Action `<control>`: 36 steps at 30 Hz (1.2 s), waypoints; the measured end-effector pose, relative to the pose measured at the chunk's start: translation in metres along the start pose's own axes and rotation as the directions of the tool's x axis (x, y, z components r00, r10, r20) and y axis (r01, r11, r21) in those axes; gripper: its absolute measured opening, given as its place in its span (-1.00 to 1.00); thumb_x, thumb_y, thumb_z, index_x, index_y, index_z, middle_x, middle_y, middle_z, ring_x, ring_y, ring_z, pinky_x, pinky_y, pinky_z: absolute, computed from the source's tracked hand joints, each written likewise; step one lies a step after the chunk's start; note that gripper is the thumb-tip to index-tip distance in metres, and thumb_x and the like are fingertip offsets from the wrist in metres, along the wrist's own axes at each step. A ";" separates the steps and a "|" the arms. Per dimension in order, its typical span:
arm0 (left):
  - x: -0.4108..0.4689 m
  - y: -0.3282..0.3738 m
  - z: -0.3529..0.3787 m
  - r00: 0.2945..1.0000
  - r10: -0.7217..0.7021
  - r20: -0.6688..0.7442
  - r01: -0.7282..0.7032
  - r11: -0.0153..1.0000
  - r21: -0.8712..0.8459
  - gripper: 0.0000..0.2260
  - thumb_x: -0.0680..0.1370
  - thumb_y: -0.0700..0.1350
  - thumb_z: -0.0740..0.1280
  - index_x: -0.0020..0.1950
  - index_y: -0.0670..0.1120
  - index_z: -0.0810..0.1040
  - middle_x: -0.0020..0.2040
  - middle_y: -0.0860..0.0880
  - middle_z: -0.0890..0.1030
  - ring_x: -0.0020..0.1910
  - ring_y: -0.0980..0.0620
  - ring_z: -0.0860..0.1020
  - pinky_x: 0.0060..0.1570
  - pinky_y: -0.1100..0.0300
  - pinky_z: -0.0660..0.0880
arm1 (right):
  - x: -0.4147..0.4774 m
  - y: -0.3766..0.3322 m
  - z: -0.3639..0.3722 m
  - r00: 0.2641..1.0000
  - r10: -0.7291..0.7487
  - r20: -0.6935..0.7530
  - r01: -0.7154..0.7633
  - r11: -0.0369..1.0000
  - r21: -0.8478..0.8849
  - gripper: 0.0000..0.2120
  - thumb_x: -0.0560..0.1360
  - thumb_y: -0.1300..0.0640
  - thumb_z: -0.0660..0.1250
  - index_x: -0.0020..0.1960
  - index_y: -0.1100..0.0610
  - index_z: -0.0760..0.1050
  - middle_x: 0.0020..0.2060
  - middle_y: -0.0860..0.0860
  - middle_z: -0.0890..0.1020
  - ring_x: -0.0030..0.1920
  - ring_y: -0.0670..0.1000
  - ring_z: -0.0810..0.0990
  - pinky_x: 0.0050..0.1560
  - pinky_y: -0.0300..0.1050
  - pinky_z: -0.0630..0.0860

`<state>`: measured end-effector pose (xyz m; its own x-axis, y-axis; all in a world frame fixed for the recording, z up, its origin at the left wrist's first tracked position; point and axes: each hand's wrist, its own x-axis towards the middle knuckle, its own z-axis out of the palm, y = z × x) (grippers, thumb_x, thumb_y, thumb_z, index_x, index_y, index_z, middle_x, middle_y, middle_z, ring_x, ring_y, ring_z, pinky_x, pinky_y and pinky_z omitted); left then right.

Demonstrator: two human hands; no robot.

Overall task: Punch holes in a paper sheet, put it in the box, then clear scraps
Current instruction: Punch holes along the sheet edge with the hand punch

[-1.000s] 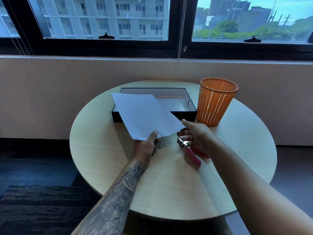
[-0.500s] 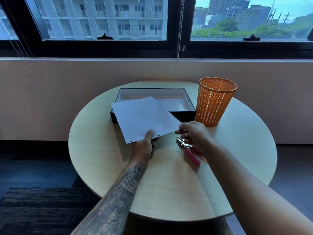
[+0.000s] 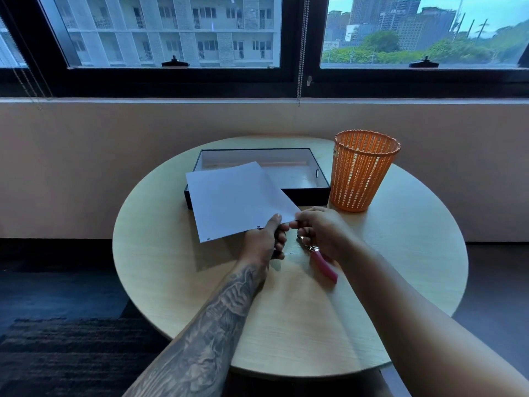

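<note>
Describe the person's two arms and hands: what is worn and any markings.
Both arms are bare, with no sleeves, gloves, watch or rings visible. The left forearm is covered in dense dark-grey tattoo work that runs up to the wrist; the left hand shows no clear markings. The right forearm and right hand are unmarked.

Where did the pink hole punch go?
The punch lies on the table, just under the right hand, near the orange basket.
</note>
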<state>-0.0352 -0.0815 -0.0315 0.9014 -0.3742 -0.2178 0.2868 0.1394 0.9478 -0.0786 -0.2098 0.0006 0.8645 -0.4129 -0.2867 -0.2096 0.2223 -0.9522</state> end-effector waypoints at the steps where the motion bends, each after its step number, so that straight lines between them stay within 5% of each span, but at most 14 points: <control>1: 0.001 0.000 0.001 1.000 -0.005 0.002 0.005 1.000 0.001 -0.68 0.61 0.01 0.33 -0.22 -0.17 0.61 -0.46 0.00 0.45 -0.55 0.09 0.32 -0.50 0.22 0.34 | -0.001 -0.001 -0.001 1.000 0.001 0.001 -0.001 1.000 -0.007 -0.97 0.59 0.31 0.27 -0.01 0.24 0.48 -0.35 0.11 0.63 -0.50 -0.07 0.49 -0.49 -0.21 0.37; 4: 0.003 -0.003 0.003 1.000 0.003 -0.010 -0.003 1.000 0.023 -0.68 0.61 0.01 0.33 -0.23 -0.18 0.61 -0.48 0.01 0.43 -0.57 0.10 0.31 -0.51 0.22 0.34 | -0.008 -0.005 -0.007 1.000 0.003 0.009 -0.003 0.998 -0.059 -0.91 0.62 0.23 0.29 0.07 0.25 0.51 -0.27 0.12 0.62 -0.44 -0.05 0.51 -0.46 -0.21 0.39; 6: 0.004 -0.004 0.003 1.000 0.008 -0.023 -0.007 1.000 0.030 -0.67 0.61 0.01 0.32 -0.24 -0.17 0.60 -0.49 0.02 0.42 -0.58 0.11 0.30 -0.52 0.24 0.34 | -0.012 -0.005 -0.015 0.998 -0.056 -0.041 0.041 0.955 -0.295 -0.80 0.64 0.07 0.30 0.10 0.21 0.54 -0.20 0.09 0.64 -0.37 -0.03 0.55 -0.38 -0.15 0.45; 9: 0.005 -0.005 0.001 0.999 -0.002 -0.050 0.004 0.999 0.043 -0.67 0.62 0.02 0.32 -0.26 -0.16 0.58 -0.51 0.04 0.41 -0.59 0.11 0.30 -0.53 0.25 0.33 | -0.015 0.005 -0.032 0.973 -0.216 -0.086 0.044 0.535 -0.844 -0.61 0.54 -0.25 0.33 0.05 0.08 0.53 -0.06 0.02 0.66 -0.11 0.02 0.61 -0.14 -0.02 0.53; 11: 0.006 -0.005 0.001 0.998 -0.004 -0.062 0.007 0.999 0.046 -0.66 0.62 0.02 0.32 -0.27 -0.15 0.57 -0.50 0.03 0.41 -0.59 0.11 0.30 -0.54 0.25 0.33 | -0.020 0.014 -0.040 0.983 -0.169 -0.073 -0.024 0.274 -0.961 -0.49 0.44 -0.41 0.30 0.08 0.00 0.50 0.01 -0.02 0.58 0.02 0.03 0.56 -0.11 -0.05 0.47; 14: 0.007 -0.005 0.001 0.997 0.000 -0.073 0.004 0.999 0.052 -0.66 0.62 0.02 0.32 -0.28 -0.15 0.57 -0.48 0.02 0.41 -0.59 0.12 0.30 -0.54 0.25 0.32 | -0.024 0.022 -0.043 0.987 -0.162 -0.019 0.007 0.153 -0.988 -0.53 0.38 -0.39 0.34 0.04 -0.04 0.50 0.05 -0.03 0.52 0.07 0.03 0.50 -0.08 -0.07 0.43; 18: 0.004 -0.005 -0.001 0.995 0.014 -0.095 -0.010 0.999 0.047 -0.67 0.62 -0.01 0.32 -0.28 -0.16 0.56 -0.48 0.01 0.41 -0.61 0.13 0.30 -0.56 0.27 0.32 | -0.028 0.017 -0.046 0.981 -0.184 -0.069 -0.015 0.282 -0.959 -0.72 0.41 -0.21 0.39 -0.08 -0.02 0.53 -0.12 -0.06 0.60 -0.16 -0.01 0.58 -0.19 -0.07 0.51; 21: 0.003 -0.004 -0.004 0.994 0.023 -0.108 -0.019 0.999 0.031 -0.66 0.62 -0.01 0.32 -0.29 -0.16 0.57 -0.48 0.01 0.42 -0.60 0.12 0.31 -0.53 0.24 0.33 | -0.033 0.011 -0.049 0.990 -0.119 -0.072 0.017 0.615 -0.789 -0.78 0.46 -0.04 0.40 -0.11 0.12 0.58 -0.33 0.03 0.67 -0.39 0.05 0.60 -0.35 -0.01 0.53; 24: 0.003 -0.002 -0.005 0.992 0.025 -0.121 -0.024 1.000 0.008 -0.66 0.62 -0.01 0.32 -0.29 -0.16 0.57 -0.48 0.01 0.42 -0.59 0.12 0.32 -0.52 0.24 0.33 | -0.041 0.001 -0.050 1.000 -0.021 0.013 0.025 0.812 -0.584 -0.76 0.59 0.10 0.30 0.04 0.30 0.56 -0.20 0.18 0.67 -0.28 0.14 0.59 -0.41 -0.11 0.44; 28: 0.002 0.002 -0.002 0.992 0.029 -0.121 -0.031 0.999 -0.014 -0.68 0.62 -0.01 0.31 -0.27 -0.16 0.58 -0.48 0.03 0.43 -0.59 0.14 0.32 -0.53 0.24 0.32 | -0.048 -0.002 -0.047 0.972 0.179 0.152 -0.109 0.918 -0.382 -0.62 0.64 0.00 0.16 0.18 0.26 0.56 0.01 0.23 0.72 -0.02 0.19 0.69 -0.10 0.06 0.63; 36: -0.001 0.005 0.002 0.992 0.025 -0.122 -0.029 0.999 -0.029 -0.67 0.60 -0.02 0.34 -0.31 -0.16 0.59 -0.51 0.04 0.44 -0.58 0.10 0.33 -0.52 0.23 0.31 | -0.050 -0.002 -0.032 0.955 0.199 0.221 -0.119 0.936 -0.331 -0.46 0.64 -0.07 0.13 0.21 0.41 0.53 0.03 0.33 0.70 -0.09 0.18 0.67 -0.15 0.02 0.58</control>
<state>-0.0350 -0.0820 -0.0258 0.9413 -0.2554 -0.2208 0.2700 0.1767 0.9465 -0.1357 -0.2184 0.0137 0.8846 -0.1549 -0.4398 -0.4498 -0.0350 -0.8924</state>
